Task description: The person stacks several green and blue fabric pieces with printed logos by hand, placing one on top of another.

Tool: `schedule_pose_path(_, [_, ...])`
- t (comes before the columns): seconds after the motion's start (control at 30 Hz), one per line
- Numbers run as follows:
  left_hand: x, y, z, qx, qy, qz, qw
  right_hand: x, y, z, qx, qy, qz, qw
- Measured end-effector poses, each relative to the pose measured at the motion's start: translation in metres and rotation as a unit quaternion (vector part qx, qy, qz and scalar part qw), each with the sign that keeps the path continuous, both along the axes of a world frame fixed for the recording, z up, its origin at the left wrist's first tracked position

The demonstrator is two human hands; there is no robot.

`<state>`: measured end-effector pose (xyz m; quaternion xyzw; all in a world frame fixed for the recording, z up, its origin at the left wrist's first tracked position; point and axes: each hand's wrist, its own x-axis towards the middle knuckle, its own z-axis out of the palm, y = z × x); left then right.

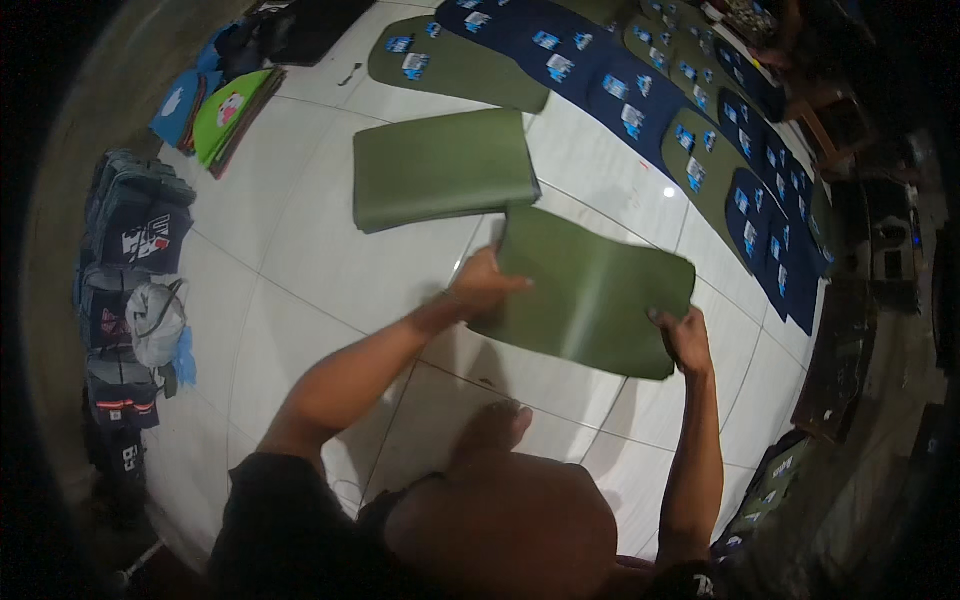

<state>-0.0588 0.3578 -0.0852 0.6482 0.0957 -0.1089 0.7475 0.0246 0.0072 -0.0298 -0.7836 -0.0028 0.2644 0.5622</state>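
Between my two hands is a smooth olive-green sheet (595, 290), tilted above the tiled floor, with a pale sheen down its middle. My left hand (487, 284) grips its left edge, thumb stretched across the top and fingers hidden underneath. My right hand (687, 343) pinches the lower right corner, the thumb on top. Just beyond lies a neat stack of the same olive-green sheets (445, 168), with a darker layer showing along its lower edge. The held sheet overlaps the near right corner of this stack in view; I cannot tell whether they touch.
Green pieces (470, 72) and navy pieces (640, 110) with blue-and-white prints spread across the white floor (330, 280) at far right. Folded printed cloths (140, 225) line the left side, with a grey bundle (158, 322). Green and blue pieces (225, 110) lean at far left.
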Motion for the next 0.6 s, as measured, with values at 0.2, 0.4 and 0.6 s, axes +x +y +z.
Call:
schedule_pose_path(0.2, [0.004,0.142,0.060,0.136,0.091,0.107,0.981,0.069,0.171,0.034,0.078,-0.009,0.065,0.995])
schedule_pose_path(0.4, [0.026,0.220,0.073,0.166,0.019,0.154,0.974,0.133,0.269,0.037,0.093,0.013,0.128,0.987])
schedule_pose_path(0.6, [0.033,0.270,0.020,0.040,0.129,0.184,0.973,0.177,0.319,-0.025,0.103,0.068,0.159,0.980])
